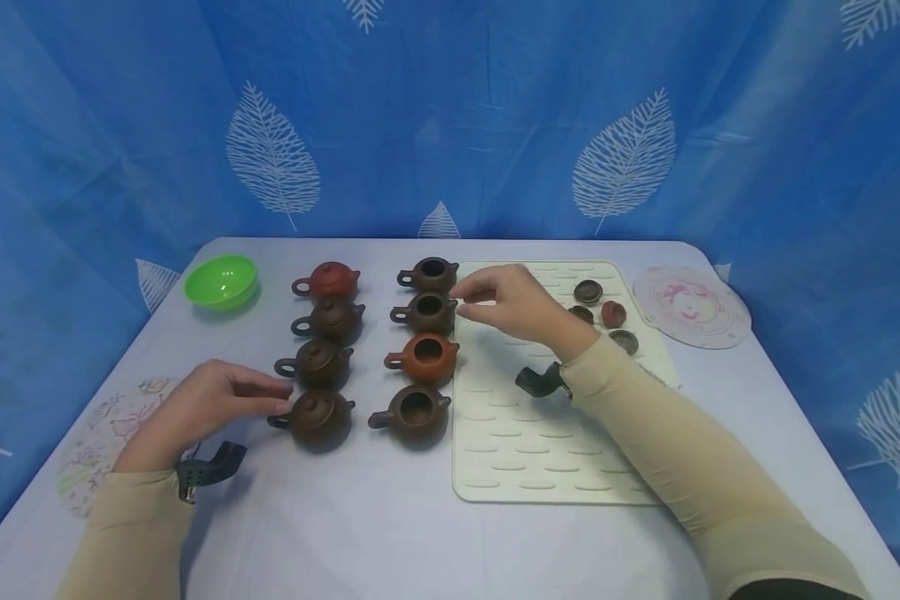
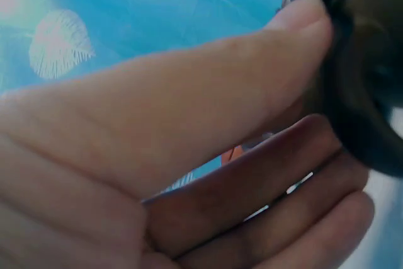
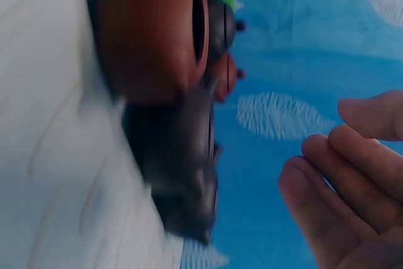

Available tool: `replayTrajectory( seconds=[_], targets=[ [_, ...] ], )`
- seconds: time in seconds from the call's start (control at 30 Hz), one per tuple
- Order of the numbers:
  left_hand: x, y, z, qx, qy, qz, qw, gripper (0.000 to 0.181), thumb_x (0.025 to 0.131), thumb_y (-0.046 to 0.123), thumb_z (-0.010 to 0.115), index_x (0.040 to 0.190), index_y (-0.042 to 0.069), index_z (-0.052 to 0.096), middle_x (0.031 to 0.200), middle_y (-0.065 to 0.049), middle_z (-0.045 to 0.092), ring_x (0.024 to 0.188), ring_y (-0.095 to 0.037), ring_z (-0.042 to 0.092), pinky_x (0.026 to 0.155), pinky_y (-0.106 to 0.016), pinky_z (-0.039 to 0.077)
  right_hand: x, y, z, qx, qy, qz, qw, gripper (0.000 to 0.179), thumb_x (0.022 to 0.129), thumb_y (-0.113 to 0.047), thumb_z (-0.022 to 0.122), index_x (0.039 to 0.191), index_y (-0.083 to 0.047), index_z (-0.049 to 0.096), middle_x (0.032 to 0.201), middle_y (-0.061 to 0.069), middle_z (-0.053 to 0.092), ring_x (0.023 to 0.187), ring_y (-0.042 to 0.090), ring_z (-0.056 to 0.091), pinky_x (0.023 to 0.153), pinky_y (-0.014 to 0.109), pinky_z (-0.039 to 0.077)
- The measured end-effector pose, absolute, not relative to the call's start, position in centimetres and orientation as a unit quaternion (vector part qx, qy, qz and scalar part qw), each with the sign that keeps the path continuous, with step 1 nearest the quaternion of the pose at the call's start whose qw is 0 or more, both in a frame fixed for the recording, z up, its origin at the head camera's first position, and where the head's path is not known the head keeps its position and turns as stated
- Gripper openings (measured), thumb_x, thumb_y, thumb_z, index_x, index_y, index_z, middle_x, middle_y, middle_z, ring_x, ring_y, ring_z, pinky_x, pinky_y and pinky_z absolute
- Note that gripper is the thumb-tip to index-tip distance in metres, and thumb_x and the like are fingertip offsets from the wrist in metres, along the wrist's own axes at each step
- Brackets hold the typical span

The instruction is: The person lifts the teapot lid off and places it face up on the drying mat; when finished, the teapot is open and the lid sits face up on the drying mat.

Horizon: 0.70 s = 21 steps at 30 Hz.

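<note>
My left hand (image 1: 221,406) is at the handle of the nearest dark brown lidded teapot (image 1: 321,419). In the left wrist view the thumb lies in front of the dark loop handle (image 2: 352,118) and the fingers pass behind it, pinching it. My right hand (image 1: 513,302) hovers by the spout of a dark lidless teapot (image 1: 429,314); its loosely bent fingers (image 3: 346,181) hold nothing. Also lidless in that row are an orange-brown teapot (image 1: 427,360), a dark one (image 1: 417,414) in front and another (image 1: 431,273) at the back.
Several loose lids (image 1: 588,292) lie on the cream mat (image 1: 510,467) at the right. Behind the held teapot stand more lidded ones, including a red teapot (image 1: 332,281). A green bowl (image 1: 222,283) sits back left; round patterned mats (image 1: 693,307) lie at both sides.
</note>
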<state>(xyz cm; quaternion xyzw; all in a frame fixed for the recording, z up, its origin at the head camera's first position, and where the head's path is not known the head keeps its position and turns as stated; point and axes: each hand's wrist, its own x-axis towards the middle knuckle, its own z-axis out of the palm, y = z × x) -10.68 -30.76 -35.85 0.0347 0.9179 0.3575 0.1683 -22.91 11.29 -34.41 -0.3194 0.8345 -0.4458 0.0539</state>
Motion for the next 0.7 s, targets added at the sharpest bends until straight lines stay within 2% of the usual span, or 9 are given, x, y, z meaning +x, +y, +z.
replayTrajectory(
  seconds=[0.17, 0.43, 0.7],
  targets=[
    [-10.7, -31.3, -36.5, 0.068, 0.919, 0.350, 0.168, 0.045, 0.086, 0.043, 0.089, 0.118, 0.012, 0.082, 0.116, -0.005, 0.077, 0.114, -0.032, 0.069, 0.097, -0.056, 0.054, -22.1, 8.5, -34.3, -0.369, 0.812, -0.448, 0.061, 0.023, 0.095, -0.006, 0.079, 0.118, 0.000, 0.078, 0.117, 0.009, 0.075, 0.110, 0.020, 0.069, 0.097, 0.035, 0.054],
    [-10.6, -32.0, -36.9, 0.113, 0.916, 0.350, 0.160, 0.034, 0.085, 0.035, 0.090, 0.111, 0.013, 0.084, 0.107, 0.001, 0.078, 0.106, -0.022, 0.071, 0.085, -0.032, 0.057, -20.5, 4.0, -33.7, -0.416, 0.792, -0.438, 0.087, 0.025, 0.096, -0.008, 0.078, 0.120, -0.002, 0.078, 0.119, 0.006, 0.075, 0.109, 0.015, 0.071, 0.095, 0.027, 0.054],
    [-10.8, -32.3, -37.4, 0.129, 0.906, 0.371, 0.160, 0.024, 0.088, 0.029, 0.089, 0.106, 0.014, 0.085, 0.102, 0.004, 0.079, 0.099, -0.017, 0.072, 0.082, -0.030, 0.057, -18.6, 0.1, -34.2, -0.468, 0.782, -0.395, 0.115, 0.028, 0.097, -0.011, 0.078, 0.123, -0.002, 0.076, 0.119, 0.006, 0.075, 0.108, 0.015, 0.071, 0.093, 0.021, 0.052]
  ],
)
